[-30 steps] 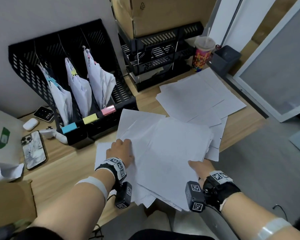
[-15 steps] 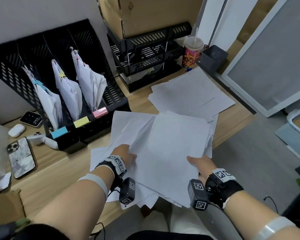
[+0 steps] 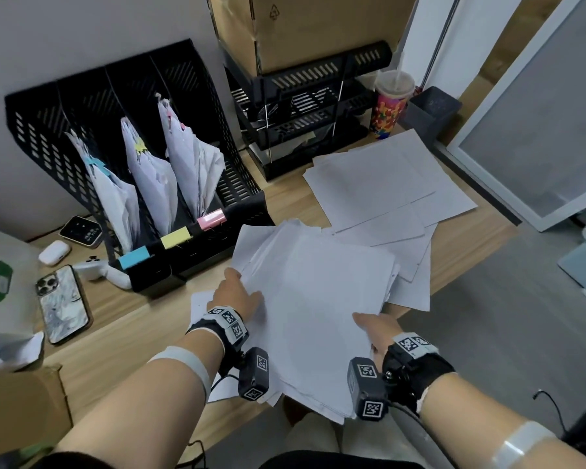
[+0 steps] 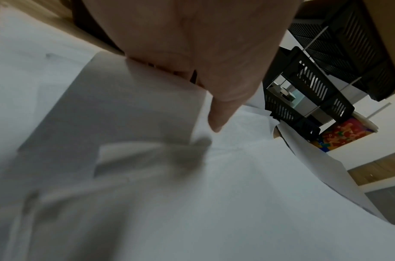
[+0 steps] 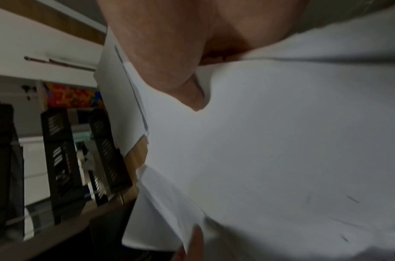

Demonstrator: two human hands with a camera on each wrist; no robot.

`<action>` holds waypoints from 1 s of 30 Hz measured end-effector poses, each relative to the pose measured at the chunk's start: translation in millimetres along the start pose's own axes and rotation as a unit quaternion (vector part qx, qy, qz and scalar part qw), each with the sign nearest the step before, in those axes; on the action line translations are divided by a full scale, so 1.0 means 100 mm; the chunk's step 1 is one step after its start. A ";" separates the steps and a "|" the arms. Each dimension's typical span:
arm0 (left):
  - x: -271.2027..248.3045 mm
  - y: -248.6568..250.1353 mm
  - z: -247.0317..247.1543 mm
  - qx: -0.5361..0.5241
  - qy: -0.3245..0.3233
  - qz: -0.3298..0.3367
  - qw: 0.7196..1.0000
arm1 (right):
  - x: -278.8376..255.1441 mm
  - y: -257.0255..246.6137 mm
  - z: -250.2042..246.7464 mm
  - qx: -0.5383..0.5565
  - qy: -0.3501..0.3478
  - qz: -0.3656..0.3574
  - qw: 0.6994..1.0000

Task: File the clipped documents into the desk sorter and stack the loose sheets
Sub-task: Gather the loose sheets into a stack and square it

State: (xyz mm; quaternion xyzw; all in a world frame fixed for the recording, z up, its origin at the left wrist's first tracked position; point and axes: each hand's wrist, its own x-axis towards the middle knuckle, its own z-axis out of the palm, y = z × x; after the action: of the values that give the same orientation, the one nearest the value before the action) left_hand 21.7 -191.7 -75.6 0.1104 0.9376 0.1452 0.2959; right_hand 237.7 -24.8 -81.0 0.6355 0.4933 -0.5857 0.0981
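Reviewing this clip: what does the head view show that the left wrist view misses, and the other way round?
Only the head view shows the desk sorter with three clipped bundles, the phone, the right hand and the flat sheets farther back. Only the left wrist view shows the thumb lying on top of the held sheets, with the fingers hidden beneath. Both show the left hand, those sheets, the black tray rack and the colourful cup.

Both my forearms reach forward, bare, a band on each wrist. My left hand (image 3: 236,296) pinches the sheets (image 3: 318,299) at their left edge, thumb on top, fingers hidden beneath. My right hand (image 3: 376,330) grips the near right edge the same way, thumb (image 5: 169,70) pressed flat on the paper.
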 end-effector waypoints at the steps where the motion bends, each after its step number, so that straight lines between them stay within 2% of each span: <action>1: -0.01 0.00 0.01 -0.039 -0.008 -0.002 0.999 | 0.04 0.00 0.05 0.004 -0.005 -0.001 1.000; 3: -0.03 0.01 0.01 -0.089 -0.035 0.002 0.995 | 0.04 -0.04 0.18 0.005 -0.012 -0.006 1.000; 6: -0.03 0.00 -0.01 -0.024 -0.101 0.069 0.992 | 0.07 -0.09 0.35 -0.025 -0.014 -0.023 0.999; 9: -0.09 -0.04 -0.07 -0.045 -0.132 0.113 0.984 | 0.20 -0.05 0.39 -0.054 0.011 -0.056 0.997; 14: -0.20 -0.07 -0.38 -0.123 -0.070 0.143 0.980 | 0.06 -0.14 0.21 0.029 0.019 -0.046 0.998; 16: -0.24 -0.08 -0.57 -0.148 -0.050 0.164 0.974 | 0.21 -0.12 0.12 0.074 0.015 -0.043 0.996; 18: -0.29 -0.09 -0.75 -0.173 -0.027 0.195 0.965 | 0.33 -0.14 0.10 0.082 -0.019 -0.071 0.994; 19: -0.33 -0.07 -0.83 -0.187 -0.009 0.212 0.959 | 0.18 -0.27 0.10 0.099 -0.037 -0.094 0.990; 22: -0.44 0.01 -1.02 -0.271 0.041 0.238 0.932 | -0.42 -0.75 0.13 0.165 -0.072 -0.199 0.963; 25: -0.56 0.12 -1.20 -0.401 0.089 0.240 0.880 | -0.87 -1.21 0.07 0.197 -0.081 -0.311 0.926; 27: -0.65 0.17 -1.27 -0.481 0.087 0.240 0.839 | -1.07 -1.42 0.00 0.210 -0.066 -0.379 0.899; 29: -0.73 0.21 -1.27 -0.511 0.093 0.249 0.818 | -1.17 -1.49 -0.06 0.190 -0.045 -0.412 0.890; 30: -0.75 0.20 -1.24 -0.507 0.108 0.249 0.818 | -1.17 -1.47 -0.08 0.169 -0.039 -0.418 0.892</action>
State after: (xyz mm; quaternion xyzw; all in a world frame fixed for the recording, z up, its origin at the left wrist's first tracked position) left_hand 11.1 -220.5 67.3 0.1581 0.6976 0.6801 0.1607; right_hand 153.5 -6.7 86.9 0.3546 0.6031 -0.6711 -0.2453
